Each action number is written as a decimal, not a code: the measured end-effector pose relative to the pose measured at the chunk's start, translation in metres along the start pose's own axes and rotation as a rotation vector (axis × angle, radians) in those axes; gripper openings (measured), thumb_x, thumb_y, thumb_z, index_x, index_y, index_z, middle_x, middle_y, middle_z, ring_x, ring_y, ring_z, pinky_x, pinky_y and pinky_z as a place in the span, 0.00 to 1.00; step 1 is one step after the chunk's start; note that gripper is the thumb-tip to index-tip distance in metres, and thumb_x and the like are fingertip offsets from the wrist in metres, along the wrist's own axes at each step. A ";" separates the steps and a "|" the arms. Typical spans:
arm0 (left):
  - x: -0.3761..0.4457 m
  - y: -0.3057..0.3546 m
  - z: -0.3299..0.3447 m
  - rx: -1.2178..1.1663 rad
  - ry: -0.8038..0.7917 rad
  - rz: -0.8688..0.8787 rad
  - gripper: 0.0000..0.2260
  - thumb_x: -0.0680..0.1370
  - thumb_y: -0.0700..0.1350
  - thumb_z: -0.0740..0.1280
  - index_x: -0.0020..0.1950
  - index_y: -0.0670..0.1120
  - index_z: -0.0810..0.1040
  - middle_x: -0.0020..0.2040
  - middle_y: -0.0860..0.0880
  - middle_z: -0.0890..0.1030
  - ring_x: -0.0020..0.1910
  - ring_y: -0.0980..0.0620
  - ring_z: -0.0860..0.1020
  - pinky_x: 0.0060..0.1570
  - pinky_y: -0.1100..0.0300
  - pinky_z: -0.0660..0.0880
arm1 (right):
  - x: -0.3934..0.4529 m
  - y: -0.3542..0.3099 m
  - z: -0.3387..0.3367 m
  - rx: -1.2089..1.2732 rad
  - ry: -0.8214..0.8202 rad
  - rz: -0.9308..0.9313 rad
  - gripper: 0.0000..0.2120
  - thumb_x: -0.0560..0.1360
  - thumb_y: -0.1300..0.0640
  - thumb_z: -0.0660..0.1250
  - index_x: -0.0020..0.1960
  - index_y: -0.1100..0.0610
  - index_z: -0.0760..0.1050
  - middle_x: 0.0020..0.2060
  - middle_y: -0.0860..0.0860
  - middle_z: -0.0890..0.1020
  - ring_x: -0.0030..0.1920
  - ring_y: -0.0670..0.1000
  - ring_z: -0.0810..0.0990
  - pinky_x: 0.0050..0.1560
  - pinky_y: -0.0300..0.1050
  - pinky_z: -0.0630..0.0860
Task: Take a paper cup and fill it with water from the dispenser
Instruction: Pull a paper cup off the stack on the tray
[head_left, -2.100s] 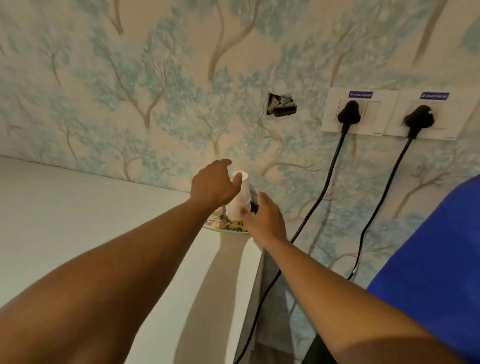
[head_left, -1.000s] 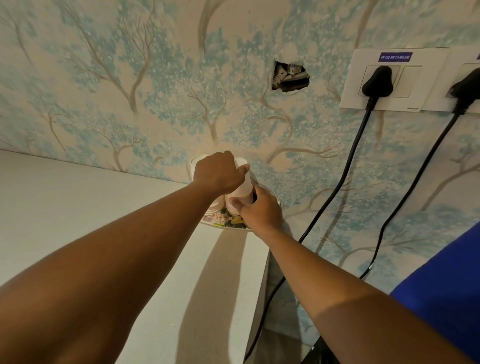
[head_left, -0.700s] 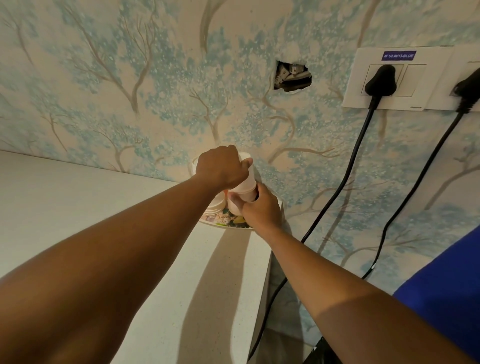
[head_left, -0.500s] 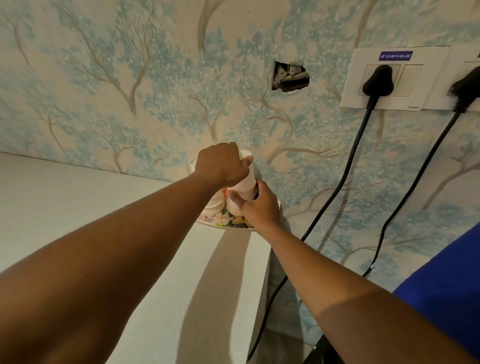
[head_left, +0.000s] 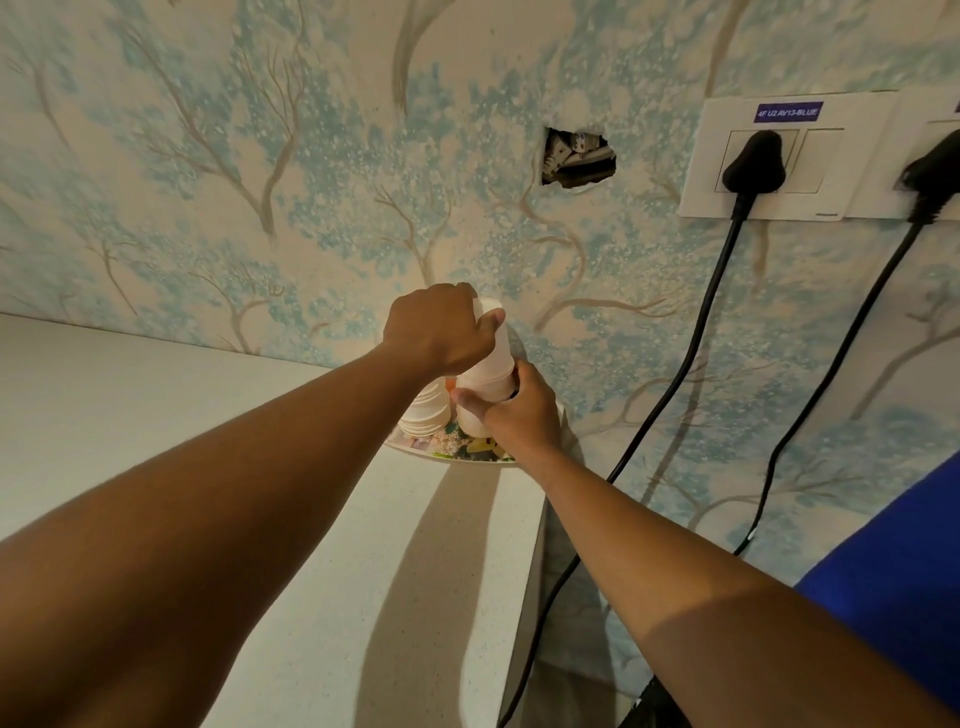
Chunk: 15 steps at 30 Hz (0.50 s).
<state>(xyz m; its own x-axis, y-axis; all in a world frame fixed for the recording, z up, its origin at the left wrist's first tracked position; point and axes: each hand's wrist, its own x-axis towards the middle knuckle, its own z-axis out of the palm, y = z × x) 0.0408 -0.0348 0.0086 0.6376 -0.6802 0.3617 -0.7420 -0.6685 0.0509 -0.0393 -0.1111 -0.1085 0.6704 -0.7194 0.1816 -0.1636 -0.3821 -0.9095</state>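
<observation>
A stack of white paper cups (head_left: 483, 387) stands on a flowered plate (head_left: 457, 451) at the far corner of the white counter. My left hand (head_left: 441, 332) is closed around the top paper cup (head_left: 496, 338), which sits partly raised out of the stack. My right hand (head_left: 511, 410) grips the lower part of the stack and holds it down. A second, shorter stack of cups (head_left: 426, 413) stands just left of it on the same plate. No dispenser spout is in view.
The white counter (head_left: 208, 441) ends at an edge on the right, near the plate. Two black power cords (head_left: 675, 374) hang from wall sockets (head_left: 769, 156) at the upper right. A blue shape (head_left: 893, 571) fills the lower right corner. A ragged hole (head_left: 576, 161) is in the wallpaper.
My left hand has closed over the top cup and lifted it a little out of the stack, while my right hand has stayed clamped on the stack's lower part.
</observation>
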 end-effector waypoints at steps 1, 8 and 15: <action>0.000 0.000 0.000 0.007 0.000 0.004 0.26 0.80 0.63 0.55 0.68 0.47 0.73 0.61 0.45 0.80 0.56 0.43 0.79 0.50 0.51 0.74 | 0.001 0.000 0.001 0.001 0.000 0.001 0.36 0.63 0.38 0.78 0.64 0.51 0.72 0.61 0.49 0.80 0.59 0.53 0.79 0.57 0.50 0.77; 0.000 -0.001 -0.001 0.010 0.040 0.017 0.26 0.80 0.63 0.55 0.67 0.46 0.74 0.60 0.46 0.80 0.54 0.43 0.79 0.46 0.54 0.71 | 0.001 0.005 0.005 -0.032 -0.015 0.005 0.37 0.63 0.37 0.78 0.66 0.51 0.71 0.62 0.50 0.80 0.61 0.54 0.79 0.58 0.51 0.77; 0.004 -0.001 -0.012 0.002 0.090 0.033 0.25 0.80 0.63 0.55 0.65 0.46 0.76 0.58 0.45 0.81 0.53 0.43 0.79 0.47 0.53 0.72 | -0.001 0.012 0.006 -0.041 -0.052 0.049 0.35 0.62 0.44 0.81 0.64 0.50 0.73 0.62 0.50 0.80 0.61 0.56 0.79 0.57 0.51 0.75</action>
<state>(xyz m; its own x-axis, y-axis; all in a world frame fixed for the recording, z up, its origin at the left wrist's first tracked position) 0.0413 -0.0336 0.0208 0.5914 -0.6721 0.4455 -0.7619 -0.6468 0.0356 -0.0376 -0.1108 -0.1218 0.6973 -0.7073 0.1167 -0.2258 -0.3712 -0.9007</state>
